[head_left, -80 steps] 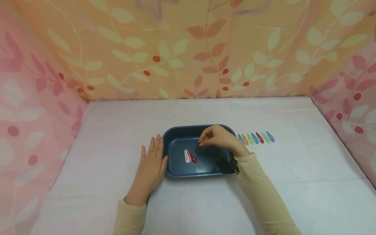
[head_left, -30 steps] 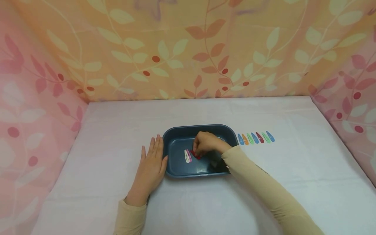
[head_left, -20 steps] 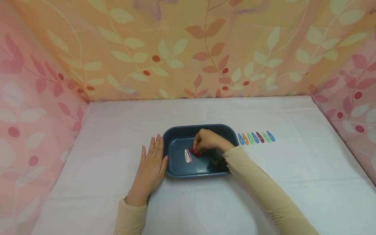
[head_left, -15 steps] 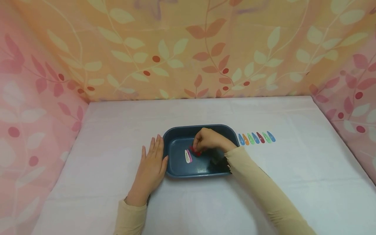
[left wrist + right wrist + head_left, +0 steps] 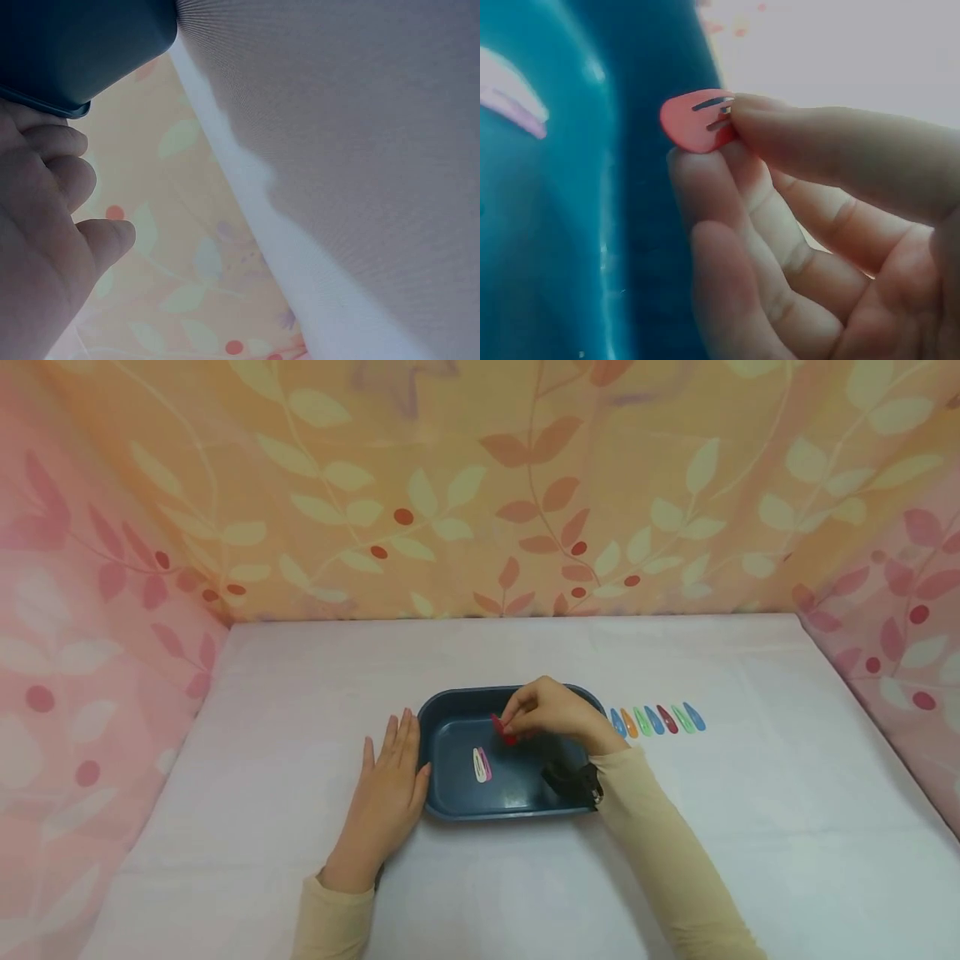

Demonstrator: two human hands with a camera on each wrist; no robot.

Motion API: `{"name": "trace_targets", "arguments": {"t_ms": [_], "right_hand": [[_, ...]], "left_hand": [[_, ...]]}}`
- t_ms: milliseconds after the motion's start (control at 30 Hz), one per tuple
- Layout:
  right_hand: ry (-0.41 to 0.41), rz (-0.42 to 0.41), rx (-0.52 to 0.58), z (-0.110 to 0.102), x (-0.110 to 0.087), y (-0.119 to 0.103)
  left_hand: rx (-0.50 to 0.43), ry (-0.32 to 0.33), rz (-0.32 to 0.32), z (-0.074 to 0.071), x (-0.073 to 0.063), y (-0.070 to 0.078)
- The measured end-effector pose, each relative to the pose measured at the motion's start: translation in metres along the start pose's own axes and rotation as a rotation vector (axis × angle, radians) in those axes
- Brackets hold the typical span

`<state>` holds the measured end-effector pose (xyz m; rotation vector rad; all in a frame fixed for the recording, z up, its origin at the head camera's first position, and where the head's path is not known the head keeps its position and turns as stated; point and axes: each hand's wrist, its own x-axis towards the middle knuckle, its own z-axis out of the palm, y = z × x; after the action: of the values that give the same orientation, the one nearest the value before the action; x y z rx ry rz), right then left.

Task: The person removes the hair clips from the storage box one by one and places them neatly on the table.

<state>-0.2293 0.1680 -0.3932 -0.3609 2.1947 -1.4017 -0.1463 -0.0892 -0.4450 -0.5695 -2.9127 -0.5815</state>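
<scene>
My right hand (image 5: 555, 710) pinches a red snap hair clip (image 5: 694, 124) between thumb and fingers, above the blue tray (image 5: 450, 802). In the right wrist view the clip's broad rounded end sticks out past the fingertips. A white hair clip (image 5: 479, 766) and a pink hair clip (image 5: 486, 763) lie side by side on the tray's floor. My left hand (image 5: 384, 793) lies flat with straight fingers along the tray's left wall, also seen against the tray rim (image 5: 45, 105) in the left wrist view.
Right of the tray, several hair clips in blue, orange, green and dark red lie in a row, among them a dark red clip (image 5: 667, 719). A white cloth (image 5: 262, 710) covers the table. Floral curtains (image 5: 450, 485) stand behind and at both sides.
The red clip lay beside the pink one earlier; my right hand reached down, took hold of it and raised it up and slightly right. The left hand stays at the tray.
</scene>
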Motion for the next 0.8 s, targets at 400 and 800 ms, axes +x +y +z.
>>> {"name": "trace_targets", "arguments": {"t_ms": [400,800], "right_hand": [[0.081,-0.075,0.027,-0.014,-0.019,0.002],[0.147,-0.093,0.033,-0.028,-0.035,0.008]], "left_hand": [[0.011,0.010,0.006,-0.002,-0.001,0.001],[0.011,0.016,0.011,-0.002,-0.001,0.001]]}}
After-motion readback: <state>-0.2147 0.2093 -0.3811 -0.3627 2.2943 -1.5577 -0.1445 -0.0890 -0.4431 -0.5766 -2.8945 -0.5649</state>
